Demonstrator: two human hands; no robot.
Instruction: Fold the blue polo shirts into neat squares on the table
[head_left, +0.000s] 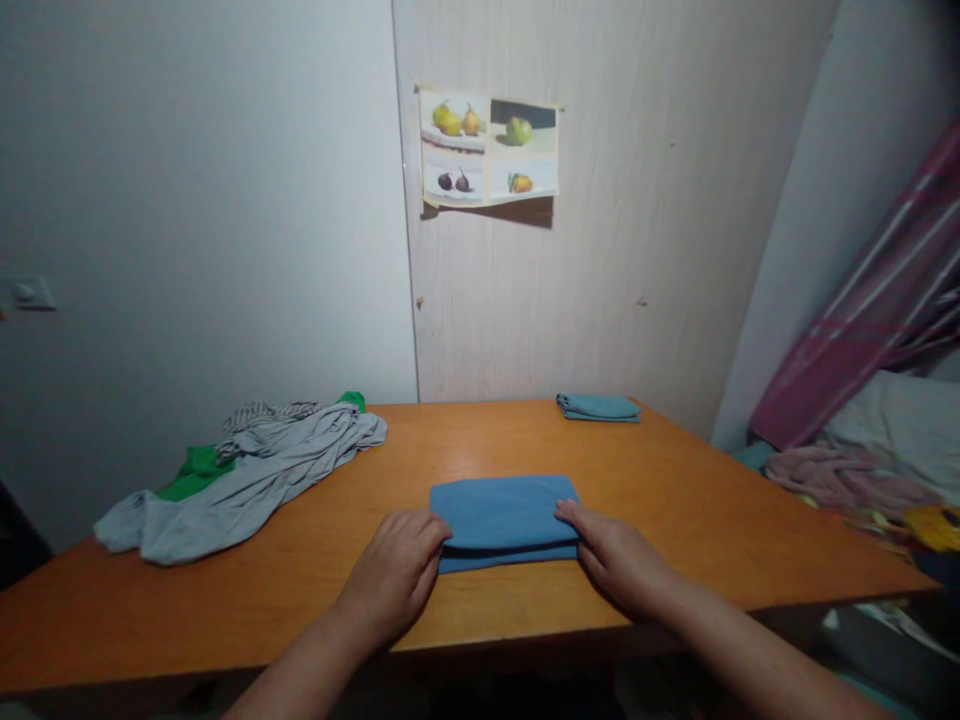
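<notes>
A blue folded cloth [506, 515], possibly a garment, lies near the front edge of the wooden table [480, 610]. Its upper layer is lifted a little off the lower one along the near side. My left hand [401, 565] pinches the cloth's left edge, the thumb and fingers closed at the near left corner. On the opposite side, my right hand [619, 555] grips the right edge, with the thumb on top and the fingers partly hidden at the side.
A loose heap of clothes, a grey garment [277, 480] over a green one [199, 470], lies at the table's left. At the back right sits a folded teal cloth [598, 407]. Beyond the right edge are a pink curtain [847, 310] and a bundled pink fabric [840, 475].
</notes>
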